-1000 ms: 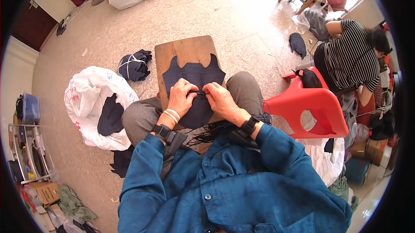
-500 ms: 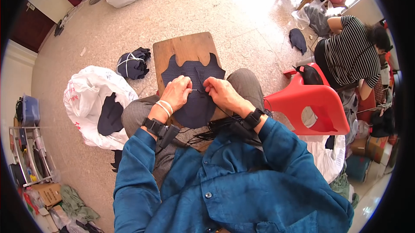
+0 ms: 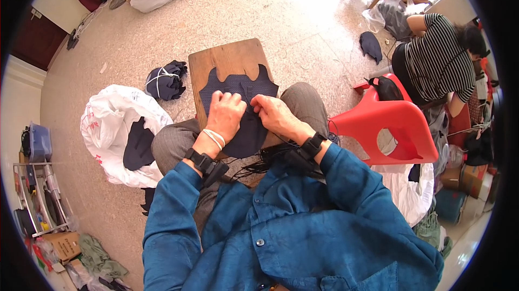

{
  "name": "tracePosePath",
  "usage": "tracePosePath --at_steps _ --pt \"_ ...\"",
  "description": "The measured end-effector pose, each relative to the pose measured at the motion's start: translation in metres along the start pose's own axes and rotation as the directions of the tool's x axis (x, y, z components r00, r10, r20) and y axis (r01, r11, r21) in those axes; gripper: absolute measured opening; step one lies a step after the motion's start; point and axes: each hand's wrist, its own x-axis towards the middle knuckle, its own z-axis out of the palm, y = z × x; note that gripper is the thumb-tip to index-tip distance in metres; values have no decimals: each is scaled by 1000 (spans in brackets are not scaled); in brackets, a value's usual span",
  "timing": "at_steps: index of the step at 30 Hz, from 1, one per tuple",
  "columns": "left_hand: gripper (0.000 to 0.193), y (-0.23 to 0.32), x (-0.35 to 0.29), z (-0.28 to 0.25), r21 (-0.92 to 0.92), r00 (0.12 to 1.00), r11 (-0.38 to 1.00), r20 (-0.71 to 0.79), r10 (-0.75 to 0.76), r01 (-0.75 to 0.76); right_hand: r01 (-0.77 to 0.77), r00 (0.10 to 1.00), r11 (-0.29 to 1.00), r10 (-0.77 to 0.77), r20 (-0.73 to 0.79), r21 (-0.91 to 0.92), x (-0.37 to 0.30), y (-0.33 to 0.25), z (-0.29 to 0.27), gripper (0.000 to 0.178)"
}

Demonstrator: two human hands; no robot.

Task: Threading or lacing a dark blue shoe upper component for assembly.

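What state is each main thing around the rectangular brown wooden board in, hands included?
Shaped dark navy fabric piece: spread out, partly hand-covered
Left bare hand: fingers curled over fabric; grip hidden
Right bare hand: fingers bent; grip unclear
Rectangular brown wooden board: partly covered by fabric
Rounded navy fabric bundle: tied up
White plastic bag: open, dark cloth in it

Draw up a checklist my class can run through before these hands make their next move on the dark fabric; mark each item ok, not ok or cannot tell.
1. Fabric backed by a surface: ok; the dark fabric piece lies on the wooden board.
2. Hands at the work: ok; the left hand and right hand are both over the fabric.
3. Anything pinched in the fingertips: cannot tell; too small and partly hidden.
4. Black cords well away: not ok; they bunch near the fabric's lower edge.
5. Dark bundle secured: ok; a white tie goes around it.
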Motion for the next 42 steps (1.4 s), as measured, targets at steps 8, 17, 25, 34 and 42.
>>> tracePosePath --at_steps 8,17,25,34,42 --pt "2 -110 -70 -102 94 845 871 -314 -433 482 -7 999 995 1 53 100 3 -2 -7 26" --pt "11 -15 -44 -110 -322 968 939 -171 -186 124 127 991 978 -117 -72 165 8 -49 -15 22" --pt "29 17 -14 -79 -739 892 645 -143 -429 191 -258 963 873 199 181 413 -8 -54 -22 13" --pt "12 -24 -57 -10 -444 854 739 142 -501 507 141 984 965 -111 -140 220 11 -43 -7 11" --pt "8 -23 -48 -5 -357 900 828 132 -415 434 -134 991 842 123 55 523 17 1 24 21"
